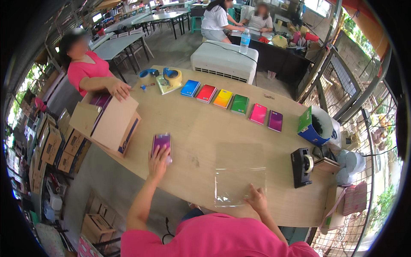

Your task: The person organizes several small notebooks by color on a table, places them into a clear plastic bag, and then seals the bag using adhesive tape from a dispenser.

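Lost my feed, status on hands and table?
Left hand flat on purple notebook. Right hand pins clear bag. Nothing between them.

Bright, even daylight comes in from the open sides; shadows on the bench are soft. Fisheye bending curves its edges, black corners frame the view, distant faces are blurred
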The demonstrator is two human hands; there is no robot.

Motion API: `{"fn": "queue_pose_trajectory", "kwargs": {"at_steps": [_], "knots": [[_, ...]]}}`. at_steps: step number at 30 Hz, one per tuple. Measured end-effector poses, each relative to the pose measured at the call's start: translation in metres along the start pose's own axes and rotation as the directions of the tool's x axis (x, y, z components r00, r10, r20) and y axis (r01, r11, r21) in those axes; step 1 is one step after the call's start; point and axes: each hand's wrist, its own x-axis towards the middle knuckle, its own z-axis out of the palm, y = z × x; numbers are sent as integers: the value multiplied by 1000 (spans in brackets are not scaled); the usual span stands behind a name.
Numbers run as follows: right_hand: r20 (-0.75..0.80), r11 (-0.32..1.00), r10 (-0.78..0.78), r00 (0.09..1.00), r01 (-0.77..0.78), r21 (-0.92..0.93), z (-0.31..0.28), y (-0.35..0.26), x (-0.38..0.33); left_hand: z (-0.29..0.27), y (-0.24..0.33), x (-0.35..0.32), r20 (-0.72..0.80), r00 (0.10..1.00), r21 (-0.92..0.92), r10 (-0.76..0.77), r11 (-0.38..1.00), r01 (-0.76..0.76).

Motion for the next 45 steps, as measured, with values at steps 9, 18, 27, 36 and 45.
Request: {"fn": "queue_pose_trajectory", "kwargs": {"at_steps": [9,18,27,36,45], "knots": [[391,934,333,858,-356,-14,-82,-37,84,25,-79,123,85,988,-487,-130,860,155],[261,992,-50,964,17,127,-58,-189,286,246,-148,416,395,838,-359,-376,777,517],[-147,986,109,983,-126,-109,97,-279,630,333,-139,452,485,801,-465,-351,672,576],[-301,906,423,854,-397,147,149,-334,687,333,-168,442,487,791,-550,-370,574,607],[-53,842,240,969,-181,509,86,-290,632,252,-158,412,669,735,-570,110,-558,603]]}}
